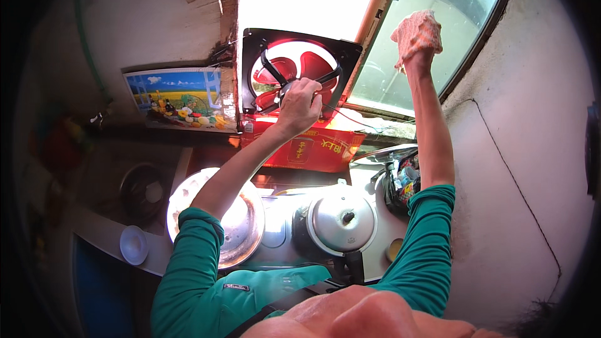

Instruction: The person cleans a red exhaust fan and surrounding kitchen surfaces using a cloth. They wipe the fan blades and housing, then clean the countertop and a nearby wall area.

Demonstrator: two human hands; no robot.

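Note:
My left hand (300,99) is on the motor hub of an exhaust fan, its fingers curled over the housing. Red blades and a black square frame (348,51) make up this fan, which stands in the window opening. To the right, my right hand is raised against the window glass (385,75) with a pink-orange cloth (418,37) over it. The cloth covers the fingers almost wholly; only the wrist and forearm show below. Under the fan is a red cardboard box panel (305,150) bearing writing.
A pressure cooker (342,223) and a large metal basin (242,230) stand on the stove below my arms. Beside them are a black plastic bag (394,192) and a white bowl (134,245). A thin cord (512,173) hangs along the right wall. A picture (183,98) is on the left wall.

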